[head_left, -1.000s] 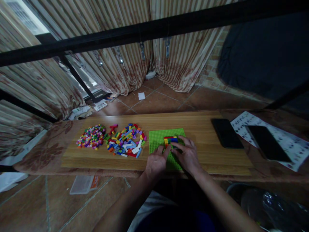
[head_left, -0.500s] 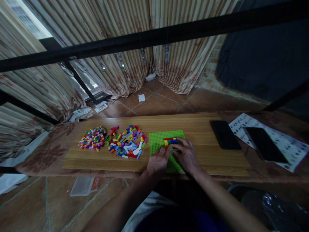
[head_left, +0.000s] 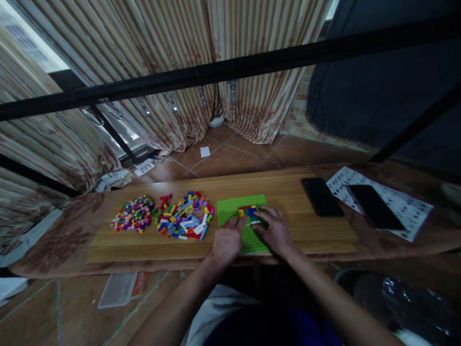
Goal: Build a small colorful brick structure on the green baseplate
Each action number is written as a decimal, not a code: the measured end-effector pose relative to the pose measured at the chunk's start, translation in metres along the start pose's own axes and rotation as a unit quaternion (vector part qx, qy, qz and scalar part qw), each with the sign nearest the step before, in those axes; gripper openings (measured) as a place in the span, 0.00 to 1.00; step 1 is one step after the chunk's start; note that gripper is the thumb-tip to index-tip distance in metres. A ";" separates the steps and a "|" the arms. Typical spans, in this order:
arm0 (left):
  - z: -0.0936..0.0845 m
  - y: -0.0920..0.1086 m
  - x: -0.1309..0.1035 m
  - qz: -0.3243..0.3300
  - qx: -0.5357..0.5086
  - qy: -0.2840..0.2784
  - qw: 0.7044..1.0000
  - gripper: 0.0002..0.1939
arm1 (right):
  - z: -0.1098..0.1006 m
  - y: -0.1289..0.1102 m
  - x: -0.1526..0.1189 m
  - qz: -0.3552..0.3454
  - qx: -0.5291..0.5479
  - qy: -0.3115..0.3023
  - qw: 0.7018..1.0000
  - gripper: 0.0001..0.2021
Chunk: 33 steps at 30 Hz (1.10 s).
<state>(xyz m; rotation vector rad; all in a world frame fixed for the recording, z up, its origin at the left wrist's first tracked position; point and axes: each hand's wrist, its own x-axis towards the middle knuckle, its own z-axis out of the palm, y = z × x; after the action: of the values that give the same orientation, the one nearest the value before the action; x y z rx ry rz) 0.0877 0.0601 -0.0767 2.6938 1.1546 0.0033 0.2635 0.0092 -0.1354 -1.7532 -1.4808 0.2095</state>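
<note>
A small block of red, yellow, green and blue toy building bricks (head_left: 248, 210) sits on a green studded baseplate (head_left: 226, 204). My left hand (head_left: 227, 240) is at its near left side, fingers curled, with the fingertips against the bricks. Around the right end, my right hand (head_left: 275, 229) grips the block between thumb and fingers. A thin white brick (head_left: 255, 222) shows at the block's near edge, beside the right thumb. The fingers partly cover the block's near and right sides.
Left of the baseplate lie a pile of mixed bricks (head_left: 187, 216) and a heap of tiny pieces (head_left: 133, 214) on the wooden board (head_left: 288, 180). At right are a black phone (head_left: 322, 197), another dark phone (head_left: 376, 206) and a printed sheet (head_left: 340, 181). A black bar (head_left: 223, 71) crosses beyond.
My left hand's fingers have drawn slightly back from the block, and the white brick at its near edge now shows. The right hand stays at the right end. The whole view has shifted somewhat.
</note>
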 end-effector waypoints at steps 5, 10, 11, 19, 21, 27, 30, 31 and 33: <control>0.000 0.009 -0.013 -0.084 -0.255 0.100 0.958 0.22 | -0.018 -0.019 -0.011 0.041 0.061 0.026 0.997 0.13; 0.009 0.023 -0.031 -0.211 -0.608 0.070 0.762 0.28 | -0.030 -0.054 -0.037 0.037 0.141 -0.033 0.989 0.12; 0.011 0.025 -0.034 -0.231 -0.645 0.069 0.725 0.28 | -0.030 -0.060 -0.043 0.031 0.146 -0.056 0.987 0.12; 0.033 0.039 -0.047 -0.288 -0.727 0.065 0.620 0.24 | -0.020 -0.074 -0.075 0.006 0.088 -0.098 0.991 0.15; 0.037 0.043 -0.046 -0.276 -0.744 0.058 0.606 0.25 | -0.021 -0.073 -0.074 0.010 0.088 -0.103 0.991 0.12; 0.030 0.042 -0.045 -0.205 -0.665 0.069 0.715 0.25 | -0.032 -0.058 -0.065 0.112 0.161 -0.080 0.977 0.10; 0.019 0.031 -0.040 -0.119 -0.445 0.136 0.877 0.22 | -0.034 -0.046 -0.062 0.191 0.206 -0.058 0.958 0.15; 0.016 0.027 -0.036 -0.086 -0.355 0.155 0.918 0.22 | -0.034 -0.043 -0.061 0.212 0.220 -0.048 0.951 0.17; 0.013 0.021 -0.028 -0.031 -0.205 0.163 0.965 0.23 | -0.033 -0.036 -0.059 0.237 0.246 -0.027 0.939 0.19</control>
<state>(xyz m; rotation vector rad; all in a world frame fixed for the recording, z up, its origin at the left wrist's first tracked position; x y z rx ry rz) 0.0840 0.0236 -0.0829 2.3387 1.1672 0.6275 0.2389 -0.0590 -0.1109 -1.6556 -0.9044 0.8108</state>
